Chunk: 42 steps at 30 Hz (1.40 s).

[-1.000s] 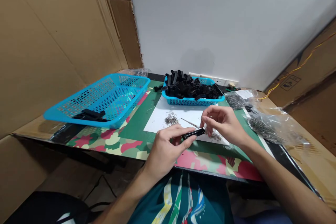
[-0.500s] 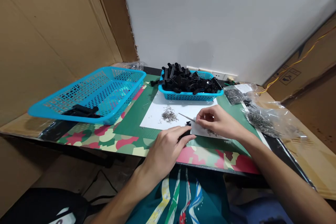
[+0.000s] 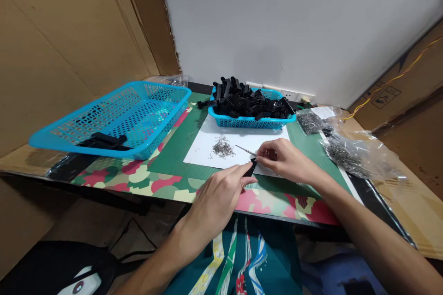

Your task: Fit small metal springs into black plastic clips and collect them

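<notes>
My left hand (image 3: 216, 196) grips a small black plastic part (image 3: 251, 166) at the near edge of a white paper sheet (image 3: 207, 145). My right hand (image 3: 285, 161) is pinched just right of that part, its fingertips at the part's top end; what it pinches is too small to make out. A thin metal pin (image 3: 245, 150) lies on the paper just behind my right fingers. A little heap of tiny metal springs (image 3: 223, 147) sits on the paper to the left of it.
A blue basket (image 3: 249, 122) heaped with black parts stands behind the paper. A larger blue basket (image 3: 114, 122) at left holds a few black parts (image 3: 102, 140). Plastic bags of metal bits (image 3: 346, 156) lie at right. Cardboard walls stand left and right.
My left hand has turned the black part from lying flat to standing on end, and both hands sank toward the paper. My right hand closed into a pinch beside it.
</notes>
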Available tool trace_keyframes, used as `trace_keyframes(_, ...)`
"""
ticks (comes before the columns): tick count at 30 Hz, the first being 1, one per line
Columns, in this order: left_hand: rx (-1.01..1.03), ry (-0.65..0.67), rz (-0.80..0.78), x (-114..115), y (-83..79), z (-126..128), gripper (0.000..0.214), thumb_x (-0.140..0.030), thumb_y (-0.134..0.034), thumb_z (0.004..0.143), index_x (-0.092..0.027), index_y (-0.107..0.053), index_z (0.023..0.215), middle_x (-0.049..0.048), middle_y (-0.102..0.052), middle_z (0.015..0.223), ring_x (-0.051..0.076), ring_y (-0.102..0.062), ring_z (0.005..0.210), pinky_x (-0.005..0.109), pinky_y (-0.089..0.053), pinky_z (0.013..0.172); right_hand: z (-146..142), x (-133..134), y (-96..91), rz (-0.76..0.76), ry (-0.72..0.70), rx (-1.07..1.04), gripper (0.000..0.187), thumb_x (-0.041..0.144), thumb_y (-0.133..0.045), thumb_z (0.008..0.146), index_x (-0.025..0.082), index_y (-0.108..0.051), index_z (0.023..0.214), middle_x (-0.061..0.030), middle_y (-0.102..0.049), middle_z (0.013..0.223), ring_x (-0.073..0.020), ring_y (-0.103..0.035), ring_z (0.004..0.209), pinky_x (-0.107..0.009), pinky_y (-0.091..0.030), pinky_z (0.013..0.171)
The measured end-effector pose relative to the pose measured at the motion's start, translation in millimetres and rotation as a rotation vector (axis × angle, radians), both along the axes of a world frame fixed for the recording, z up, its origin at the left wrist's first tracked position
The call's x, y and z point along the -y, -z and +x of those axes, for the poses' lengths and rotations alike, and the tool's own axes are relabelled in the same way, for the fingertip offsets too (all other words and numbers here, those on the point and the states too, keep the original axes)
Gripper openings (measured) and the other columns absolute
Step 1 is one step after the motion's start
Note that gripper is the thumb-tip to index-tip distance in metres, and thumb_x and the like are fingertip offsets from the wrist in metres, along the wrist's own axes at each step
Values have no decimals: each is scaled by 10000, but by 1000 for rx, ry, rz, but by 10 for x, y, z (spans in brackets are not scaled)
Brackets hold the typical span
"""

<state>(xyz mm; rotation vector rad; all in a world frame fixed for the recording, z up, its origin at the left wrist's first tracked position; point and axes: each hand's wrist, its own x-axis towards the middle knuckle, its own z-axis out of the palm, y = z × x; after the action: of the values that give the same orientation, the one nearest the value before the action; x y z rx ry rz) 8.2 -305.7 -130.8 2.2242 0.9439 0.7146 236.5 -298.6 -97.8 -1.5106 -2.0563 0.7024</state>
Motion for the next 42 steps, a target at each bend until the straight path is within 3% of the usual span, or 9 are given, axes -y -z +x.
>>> trace_keyframes(8, -6, -29, 23, 1, 28, 8, 359, -214, -536, 1056, -219, -693, 1379, 110, -799, 1210, 283, -784, 1055, 390, -620, 898, -82, 45, 33, 132, 32, 89, 139, 138, -631, 906, 171, -668, 776, -1, -654, 689, -128, -507, 603, -285, -329, 603)
trace_keyframes(13, -12, -35, 51, 1, 42, 18, 376, -256, -576, 1052, -206, -687, 1408, 120, -781, 1280, 315, -759, 1146, 452, -603, 1003, -111, 59, 110, 253, 11, 183, 145, 99, -623, 919, 185, -613, 802, 20, -635, 689, -129, -489, 613, -323, -375, 751)
trace_keyframes(30, -21, -32, 33, -24, 25, 44, 336, -260, -568, 1060, -215, -718, 1357, 125, -792, 1257, 328, -763, 1156, 453, -607, 994, -111, 46, 126, 241, -31, 245, 220, 78, -610, 918, 205, -533, 756, 12, -564, 639, -165, -453, 665, -299, -322, 677)
trace_keyframes(36, 18, -62, 28, -30, 31, 41, 348, -308, -589, 1057, -196, -720, 1358, 128, -774, 1304, 343, -754, 1174, 483, -606, 995, -25, 41, -59, 207, -119, 268, 197, 173, -606, 1032, 181, -676, 848, -7, -683, 792, -146, -510, 686, -344, -360, 797)
trace_keyframes(42, -2, -49, 41, 2, 37, 34, 340, -278, -589, 1053, -169, -727, 1344, 145, -787, 1261, 357, -768, 1123, 499, -615, 954, 32, -43, 6, 268, 7, 287, 161, 230, -618, 1050, 193, -745, 958, -39, -720, 922, -200, -607, 852, -380, -348, 845)
